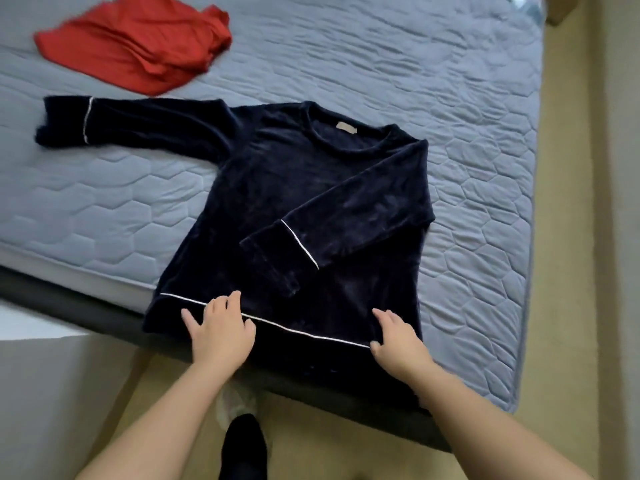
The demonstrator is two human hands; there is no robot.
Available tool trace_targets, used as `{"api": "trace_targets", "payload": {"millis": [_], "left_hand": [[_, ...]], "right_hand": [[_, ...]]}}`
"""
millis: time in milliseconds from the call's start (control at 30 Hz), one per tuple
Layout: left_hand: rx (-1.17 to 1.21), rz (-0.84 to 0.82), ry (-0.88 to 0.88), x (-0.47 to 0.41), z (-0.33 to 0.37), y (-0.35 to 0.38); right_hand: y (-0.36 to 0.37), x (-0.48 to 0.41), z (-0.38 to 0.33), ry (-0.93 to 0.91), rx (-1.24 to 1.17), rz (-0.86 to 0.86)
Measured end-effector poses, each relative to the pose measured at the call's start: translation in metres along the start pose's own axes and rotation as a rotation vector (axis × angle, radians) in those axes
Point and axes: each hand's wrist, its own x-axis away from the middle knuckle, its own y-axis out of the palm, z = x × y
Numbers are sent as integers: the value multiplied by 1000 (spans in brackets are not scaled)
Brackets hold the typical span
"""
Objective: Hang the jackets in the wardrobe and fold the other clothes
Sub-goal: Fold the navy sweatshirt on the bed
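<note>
A dark navy velvet top (294, 188) with thin white piping lies flat on the grey quilted bed (467, 133), its hem hanging over the near edge. Its right sleeve is folded across the chest; its left sleeve stretches out flat to the left. My left hand (220, 332) rests on the hem at the white piping, fingers spread and slightly bent. My right hand (396, 342) lies on the hem near the right corner, thumb at the piping. A red garment (138, 43) lies in loose folds at the far left of the bed.
The bed's dark base (104, 317) runs diagonally along the near edge, with beige floor (561, 341) below and to the right. A foot in a black shoe (244, 445) stands on the floor between my arms. A pale surface (52, 393) sits at lower left.
</note>
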Motion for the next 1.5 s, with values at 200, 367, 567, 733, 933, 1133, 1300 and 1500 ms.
{"api": "trace_targets", "payload": {"millis": [200, 367, 567, 733, 933, 1133, 1300, 1500], "left_hand": [[418, 27, -222, -138, -77, -67], [873, 101, -367, -281, -158, -88], [1647, 186, -604, -406, -260, -115], [1936, 298, -527, -476, -323, -140], [1619, 597, -783, -480, -380, -129], [1131, 380, -683, -497, -413, -137], [975, 378, -621, -525, -417, -116], [930, 488, -560, -508, -409, -122]], "right_hand": [[-48, -83, -146, -166, 120, 83], [-43, -196, -262, -167, 171, 164], [-39, -302, -375, -274, 145, 361], [-46, -361, -415, -327, 53, 486], [-41, -393, -430, -292, 109, 551], [-23, -414, -445, -214, 305, 532], [-7, -435, -454, -225, 390, 476], [-32, -438, -466, -187, 358, 265]]}}
